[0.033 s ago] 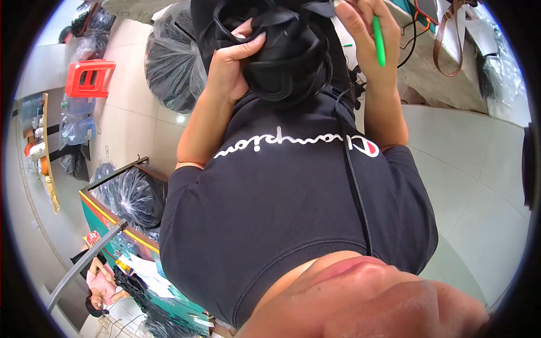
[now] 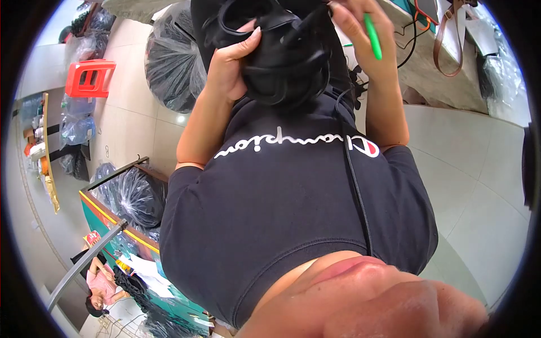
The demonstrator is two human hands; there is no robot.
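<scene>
A bundle of soft black fabric (image 2: 287, 70) with bands and loops rests against my lap and the front of my black shirt. I cannot make out what kind of article it is. My left hand (image 2: 234, 59) is closed on its left side, thumb on top, with a fingertip showing through a loop. To the right, my right hand (image 2: 363, 28) is closed around a slim bright green tool (image 2: 373, 37), whose working end is hidden. The fingertips of that hand also pinch a stretched dark piece of the bundle at the upper edge of the view.
Clear plastic bags of black goods (image 2: 174, 62) stand on the floor at left, near a red stool (image 2: 89, 78). At right is a work table (image 2: 434, 73) with cables and a brown strap (image 2: 449, 50). A person in pink (image 2: 101, 284) sits at lower left.
My right hand has shifted slightly left and up, and the green tool is tilted more. A black piece is now drawn up toward that hand. My left hand keeps its hold.
</scene>
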